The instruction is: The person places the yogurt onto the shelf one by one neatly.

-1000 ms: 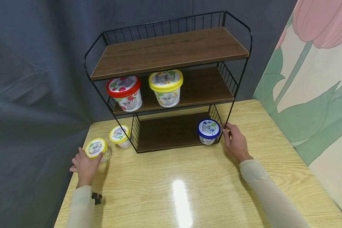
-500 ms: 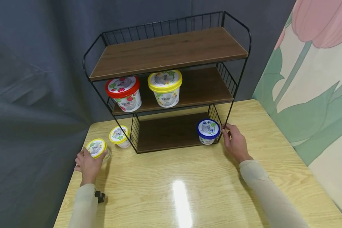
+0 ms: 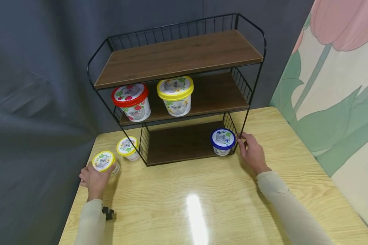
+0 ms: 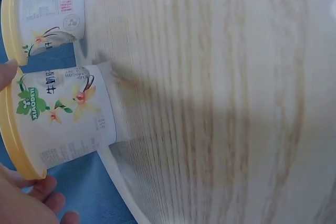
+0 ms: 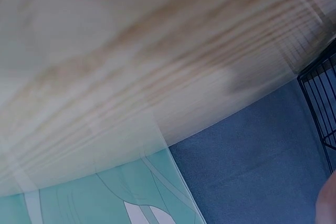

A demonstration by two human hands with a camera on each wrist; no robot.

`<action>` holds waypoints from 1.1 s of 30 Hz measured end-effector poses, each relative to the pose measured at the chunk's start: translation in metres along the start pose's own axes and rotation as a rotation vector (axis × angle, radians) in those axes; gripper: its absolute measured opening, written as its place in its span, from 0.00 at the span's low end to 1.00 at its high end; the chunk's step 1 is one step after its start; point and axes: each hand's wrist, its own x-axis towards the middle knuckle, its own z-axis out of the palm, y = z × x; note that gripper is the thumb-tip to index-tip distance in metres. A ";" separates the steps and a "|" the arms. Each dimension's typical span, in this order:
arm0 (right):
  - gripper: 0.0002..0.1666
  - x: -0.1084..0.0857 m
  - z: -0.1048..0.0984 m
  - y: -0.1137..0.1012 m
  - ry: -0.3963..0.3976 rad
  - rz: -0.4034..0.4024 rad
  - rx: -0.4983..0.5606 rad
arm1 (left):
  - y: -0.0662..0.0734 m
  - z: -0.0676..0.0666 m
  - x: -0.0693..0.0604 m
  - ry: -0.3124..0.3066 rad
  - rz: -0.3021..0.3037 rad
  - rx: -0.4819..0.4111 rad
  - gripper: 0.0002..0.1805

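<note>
With thumb and fingers on opposite sides of its lid rim, my left hand (image 3: 95, 180) grips a yellow-lidded paper tub (image 3: 103, 160) on the table's left. The left wrist view shows this tub (image 4: 68, 114) upright on the wood, vanilla flowers on its side. Behind it and to the right stands a second yellow-lidded tub (image 3: 127, 146), beside the rack's left post. My right hand (image 3: 253, 153) pinches the front right post of a black wire rack (image 3: 181, 51) with wooden shelves. The right wrist view catches only a sliver of that hand (image 5: 326, 203).
A large red-lidded tub (image 3: 132, 102) and a large yellow-lidded tub (image 3: 175, 95) stand on the middle shelf. A blue-lidded tub (image 3: 223, 139) sits at the bottom shelf's right end. Dark cloth (image 3: 43, 85) hangs behind and left; a tulip-patterned panel (image 3: 340, 102) is on the right.
My left hand has shifted slightly right, and its fingers have come in closer around the tub's lid. The right hand stays at the rack post. The head view has shifted a little.
</note>
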 end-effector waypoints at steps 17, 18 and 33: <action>0.16 -0.001 0.001 0.000 0.017 -0.020 0.002 | -0.009 -0.005 -0.019 -0.081 0.157 -0.058 0.57; 0.16 -0.001 0.001 0.000 0.017 -0.018 0.002 | -0.009 -0.004 -0.022 -0.085 0.167 -0.053 0.57; 0.16 -0.001 0.000 -0.001 0.002 -0.005 0.008 | -0.008 0.017 -0.052 -0.116 0.294 -0.088 0.57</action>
